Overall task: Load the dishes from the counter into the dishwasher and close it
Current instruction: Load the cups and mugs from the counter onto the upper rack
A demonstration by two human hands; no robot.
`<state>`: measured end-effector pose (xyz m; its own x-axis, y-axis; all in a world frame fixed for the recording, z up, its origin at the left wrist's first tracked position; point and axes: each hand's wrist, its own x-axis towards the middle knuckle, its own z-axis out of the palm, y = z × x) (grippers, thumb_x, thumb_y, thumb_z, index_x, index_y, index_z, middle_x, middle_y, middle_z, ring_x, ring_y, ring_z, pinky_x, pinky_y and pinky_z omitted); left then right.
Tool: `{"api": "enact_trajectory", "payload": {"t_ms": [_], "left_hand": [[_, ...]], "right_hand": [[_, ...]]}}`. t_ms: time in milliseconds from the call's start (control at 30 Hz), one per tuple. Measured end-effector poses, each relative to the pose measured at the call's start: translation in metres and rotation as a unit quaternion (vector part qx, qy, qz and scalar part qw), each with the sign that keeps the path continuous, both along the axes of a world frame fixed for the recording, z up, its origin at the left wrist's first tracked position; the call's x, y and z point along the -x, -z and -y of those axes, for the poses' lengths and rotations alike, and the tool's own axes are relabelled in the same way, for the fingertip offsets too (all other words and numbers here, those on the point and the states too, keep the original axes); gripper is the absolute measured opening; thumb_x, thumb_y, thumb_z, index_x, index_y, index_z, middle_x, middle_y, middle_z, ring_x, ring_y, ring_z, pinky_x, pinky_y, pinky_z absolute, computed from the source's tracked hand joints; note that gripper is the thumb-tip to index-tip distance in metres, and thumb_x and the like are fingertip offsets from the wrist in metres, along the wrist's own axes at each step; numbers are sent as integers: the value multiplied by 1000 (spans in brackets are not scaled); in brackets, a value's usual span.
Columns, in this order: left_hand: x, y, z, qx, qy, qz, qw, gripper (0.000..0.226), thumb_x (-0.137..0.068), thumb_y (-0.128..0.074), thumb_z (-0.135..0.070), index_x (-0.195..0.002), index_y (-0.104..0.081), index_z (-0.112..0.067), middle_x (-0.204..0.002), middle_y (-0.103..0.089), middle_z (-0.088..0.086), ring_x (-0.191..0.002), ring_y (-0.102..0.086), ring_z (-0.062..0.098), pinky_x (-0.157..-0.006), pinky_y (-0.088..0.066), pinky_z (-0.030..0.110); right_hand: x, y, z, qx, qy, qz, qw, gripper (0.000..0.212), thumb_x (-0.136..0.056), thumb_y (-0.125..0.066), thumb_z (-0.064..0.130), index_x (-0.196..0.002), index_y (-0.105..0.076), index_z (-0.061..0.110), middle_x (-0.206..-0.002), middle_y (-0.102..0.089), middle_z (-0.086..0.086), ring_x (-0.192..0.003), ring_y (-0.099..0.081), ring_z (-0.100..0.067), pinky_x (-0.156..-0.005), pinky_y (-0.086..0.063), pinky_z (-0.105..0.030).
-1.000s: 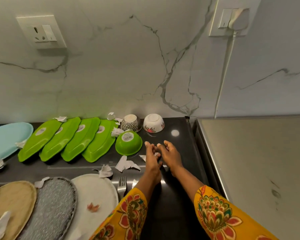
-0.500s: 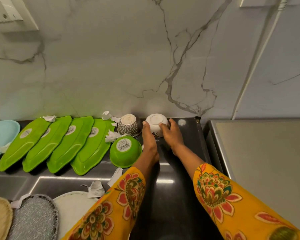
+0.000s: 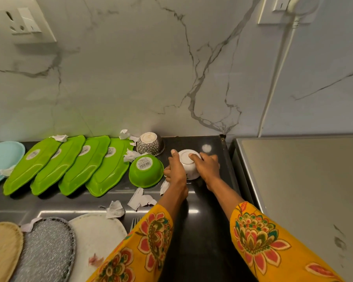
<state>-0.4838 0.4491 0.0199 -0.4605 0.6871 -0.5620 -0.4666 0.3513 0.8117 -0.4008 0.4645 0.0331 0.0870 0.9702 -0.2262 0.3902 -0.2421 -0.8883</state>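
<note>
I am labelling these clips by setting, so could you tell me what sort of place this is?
Most likely a home kitchen: a dark counter against a marble-look backsplash with a wall socket, and upturned plates and bowls laid out, such as the green bowl.

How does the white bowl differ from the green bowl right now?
The white bowl is held between the left hand and the right hand; the green bowl sits untouched on the counter. The white bowl's base is bare; the green bowl's base carries a barcode sticker. The white bowl looks smaller than the green bowl. Both are upside down.
</note>
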Motion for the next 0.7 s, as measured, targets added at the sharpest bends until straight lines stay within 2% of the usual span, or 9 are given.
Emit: {"api": "enact_trajectory", "payload": {"t_ms": [67, 167, 267, 300, 333, 433, 533, 600, 700], "left_hand": [[-6, -14, 27, 15, 23, -5, 1000, 115, -38, -38, -93, -136, -38, -32, -137, -45, 3, -127, -44, 26, -106, -39, 46], [-14, -15, 62, 34, 58, -16, 998, 120, -38, -36, -95, -140, -30, -34, -137, -43, 4, -127, -42, 27, -105, -39, 46], [-20, 8, 85, 43, 78, -17, 996, 120, -26, -35, -104, -127, -30, -38, -135, -47, 2, -123, -47, 27, -102, -41, 48], [-22, 11, 94, 43, 86, -9, 995, 109, -24, -35, -104, -112, -26, -40, -133, -48, 2, -121, -49, 27, -101, -42, 48], [-26, 9, 108, 36, 91, 0, 995, 116, -24, -36, -104, -104, -29, -19, -131, -49, 1, -119, -50, 27, -100, -42, 48], [-31, 6, 154, 37, 107, 4, 994, 106, -25, -39, -103, -99, -39, -27, -124, -50, 1, -115, -52, 27, -97, -45, 48], [-29, 43, 190, 29, 151, 14, 988, 115, -23, -45, -102, -108, -60, -27, -127, -56, 7, -111, -57, 30, -89, -50, 49], [-30, 52, 219, 26, 172, 38, 984, 122, -23, -51, -100, -116, -63, -22, -124, -58, 12, -106, -62, 33, -83, -53, 51], [-31, 36, 264, 17, 194, 64, 979, 118, -23, -52, -99, -114, -64, -25, -122, -59, 12, -103, -64, 33, -78, -55, 52]], "right_hand": [[-7, 1, 22, -4, 5, 16, 1000, 53, -88, -56, 45, -131, -54, 14, -133, -36, -11, -126, -34, -29, -106, -38, -45], [-16, 3, 57, -9, 25, 24, 999, 53, -88, -58, 43, -131, -53, 13, -131, -38, -12, -125, -36, -29, -104, -40, -45], [-22, 0, 96, -7, 56, 10, 998, 51, -86, -59, 42, -128, -55, 13, -128, -39, -11, -122, -42, -30, -101, -43, -45], [-24, 0, 108, -4, 66, 8, 998, 50, -86, -59, 43, -126, -56, 14, -127, -40, -11, -121, -43, -31, -101, -44, -45], [-25, -1, 123, -1, 75, 7, 997, 49, -86, -58, 43, -125, -56, 14, -127, -40, -11, -119, -45, -31, -100, -45, -46], [-28, -3, 170, 9, 90, 11, 996, 49, -85, -60, 43, -124, -57, 14, -127, -41, -10, -117, -47, -31, -97, -48, -46], [-32, -4, 221, 13, 99, 14, 995, 48, -82, -62, 43, -121, -58, 14, -127, -41, -10, -116, -48, -32, -96, -48, -46], [-35, -4, 252, 9, 106, 6, 994, 46, -81, -65, 40, -118, -59, 14, -126, -40, -10, -115, -49, -32, -95, -48, -46], [-41, -5, 300, 13, 119, 12, 993, 46, -79, -68, 38, -117, -59, 15, -127, -40, -10, -115, -48, -33, -95, -48, -47]]}}
